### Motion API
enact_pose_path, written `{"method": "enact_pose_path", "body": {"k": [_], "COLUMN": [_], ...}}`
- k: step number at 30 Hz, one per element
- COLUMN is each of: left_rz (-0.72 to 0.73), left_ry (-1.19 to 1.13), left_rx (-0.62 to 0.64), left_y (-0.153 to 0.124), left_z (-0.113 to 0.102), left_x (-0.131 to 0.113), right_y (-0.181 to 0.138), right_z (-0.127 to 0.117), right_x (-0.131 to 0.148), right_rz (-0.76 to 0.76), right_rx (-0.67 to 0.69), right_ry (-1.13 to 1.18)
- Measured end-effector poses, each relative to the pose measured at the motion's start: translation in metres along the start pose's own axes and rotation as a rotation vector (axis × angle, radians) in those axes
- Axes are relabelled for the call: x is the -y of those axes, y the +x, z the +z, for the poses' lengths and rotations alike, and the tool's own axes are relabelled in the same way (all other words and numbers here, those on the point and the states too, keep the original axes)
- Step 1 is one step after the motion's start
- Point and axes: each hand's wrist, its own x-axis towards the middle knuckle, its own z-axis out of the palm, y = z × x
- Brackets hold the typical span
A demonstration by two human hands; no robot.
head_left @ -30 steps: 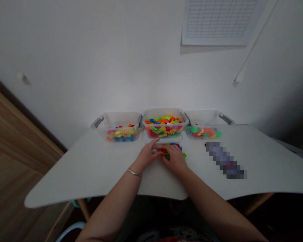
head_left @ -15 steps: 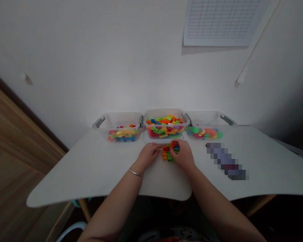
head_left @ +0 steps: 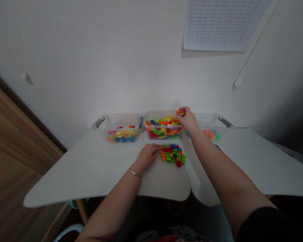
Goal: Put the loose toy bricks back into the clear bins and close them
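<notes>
Between finger and thumb, my right hand (head_left: 188, 118) pinches an orange building block (head_left: 178, 112) above the right end of the middle clear bin (head_left: 164, 127). That bin is heaped with mixed coloured blocks. On the table in front of it sits a cluster of building blocks (head_left: 172, 155) in green, red, orange, yellow and blue, most of them close together. My left hand (head_left: 148, 154) rests at the cluster's left side, fingers stretched out and their tips touching its edge or just beside it. A bracelet (head_left: 135, 172) is on the left wrist.
Another clear bin (head_left: 122, 134) with coloured pieces stands to the left. The right-hand clear bin (head_left: 213, 129) is partly behind my right forearm. The white table (head_left: 103, 168) meets the wall, where a gridded sheet (head_left: 215, 27) hangs. Wooden panelling (head_left: 17, 154) is at far left.
My right hand has moved from the cluster up and away to the middle bin's right end, holding an orange block. More of the cluster shows now. My left hand has stayed beside it.
</notes>
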Motion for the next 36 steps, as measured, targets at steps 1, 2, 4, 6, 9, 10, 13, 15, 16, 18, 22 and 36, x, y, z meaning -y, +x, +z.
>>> {"method": "enact_pose_path", "body": {"k": [1, 2, 4, 6, 9, 10, 13, 15, 16, 18, 22, 36], "left_rz": [-0.005, -0.012, -0.023, -0.025, -0.026, -0.027, -0.025, -0.024, -0.023, -0.021, -0.038, -0.101], "left_ry": [-0.005, -0.009, -0.011, -0.008, 0.001, 0.005, 0.016, 0.016, 0.013, 0.006, 0.0, -0.014], "left_rx": [-0.004, -0.009, -0.017, -0.019, -0.019, -0.02, -0.021, -0.02, -0.021, -0.028, -0.033, -0.111], "left_y": [0.0, 0.0, 0.0, 0.0, 0.0, 0.0, 0.0, -0.001, -0.001, -0.001, -0.002, -0.002], "left_z": [0.001, 0.001, 0.002, 0.002, 0.002, 0.002, 0.002, 0.002, 0.002, 0.003, 0.002, 0.002], "left_x": [0.001, 0.001, 0.003, 0.003, 0.003, 0.003, 0.003, 0.004, 0.005, 0.006, 0.005, 0.007], "right_y": [0.004, 0.006, 0.01, 0.012, 0.017, 0.018, 0.021, 0.021, 0.021, 0.02, 0.017, -0.122], "right_z": [0.004, 0.007, 0.011, 0.013, 0.014, 0.014, 0.016, 0.017, 0.017, 0.017, 0.013, 0.017], "right_x": [-0.001, -0.002, -0.001, 0.0, 0.001, 0.001, -0.002, -0.005, -0.006, -0.008, -0.009, 0.027], "right_rz": [0.028, 0.052, 0.09, 0.11, 0.111, 0.106, 0.09, 0.082, 0.082, 0.088, 0.101, -0.389], "right_rx": [0.036, 0.062, 0.082, 0.095, 0.146, 0.163, 0.191, 0.193, 0.19, 0.173, 0.092, 0.23], "right_ry": [-0.021, -0.057, -0.155, -0.254, -0.355, -0.378, -0.403, -0.376, -0.351, -0.281, -0.095, -0.155]}}
